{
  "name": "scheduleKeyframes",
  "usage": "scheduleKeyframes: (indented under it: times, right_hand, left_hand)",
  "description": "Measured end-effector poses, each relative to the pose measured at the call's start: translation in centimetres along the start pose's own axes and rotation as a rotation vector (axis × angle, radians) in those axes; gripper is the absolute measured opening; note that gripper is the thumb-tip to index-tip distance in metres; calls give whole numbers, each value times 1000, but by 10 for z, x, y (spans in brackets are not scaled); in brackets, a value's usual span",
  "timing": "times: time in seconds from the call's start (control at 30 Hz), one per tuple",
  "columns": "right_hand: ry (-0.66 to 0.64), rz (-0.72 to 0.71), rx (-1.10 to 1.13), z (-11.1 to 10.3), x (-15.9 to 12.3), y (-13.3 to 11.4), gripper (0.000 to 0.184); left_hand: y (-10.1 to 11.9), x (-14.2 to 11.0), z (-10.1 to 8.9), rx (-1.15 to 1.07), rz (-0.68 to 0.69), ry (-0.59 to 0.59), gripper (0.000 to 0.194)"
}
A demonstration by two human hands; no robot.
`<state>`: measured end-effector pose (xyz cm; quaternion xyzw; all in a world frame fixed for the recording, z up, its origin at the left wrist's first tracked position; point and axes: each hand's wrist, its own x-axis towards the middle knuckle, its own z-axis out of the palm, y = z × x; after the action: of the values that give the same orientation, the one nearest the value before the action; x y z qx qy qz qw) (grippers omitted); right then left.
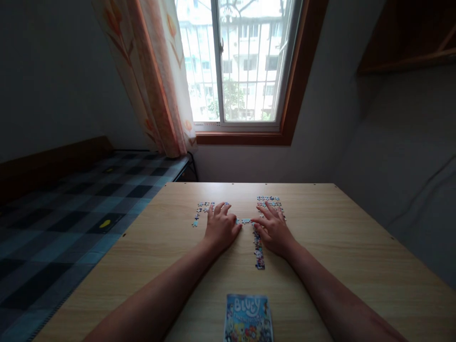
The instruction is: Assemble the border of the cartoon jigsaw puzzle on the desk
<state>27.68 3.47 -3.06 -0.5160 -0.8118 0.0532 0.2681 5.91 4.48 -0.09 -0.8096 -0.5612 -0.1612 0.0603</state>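
My left hand rests on the table with its fingers apart, the thumb and index finger beside the left end of a short row of joined jigsaw pieces. At the right end of that row lie the stretched fingers of my right hand. Below it, a narrow joined strip of jigsaw pieces runs toward me, its upper part next to my right hand. Loose jigsaw pieces lie beyond my left hand, partly hidden by it. More jigsaw pieces are spread in rows beyond my right hand.
A blue box printed "BLUEY" lies at the near side of the wooden table. Left of the table is a bed with a checked cover. A curtain hangs beside the window behind the table.
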Motion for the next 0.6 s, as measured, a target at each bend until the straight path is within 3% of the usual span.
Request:
scheduleKeyframes:
  times: [0.3,0.6]
  right_hand:
    - [-95,-7,-46,-1,0,0,33]
    - [-112,-16,-42,-4,0,-2,34]
  left_hand:
    - [-5,1,9,-23,30,37,23]
    - [-8,1,4,26,80,44,23]
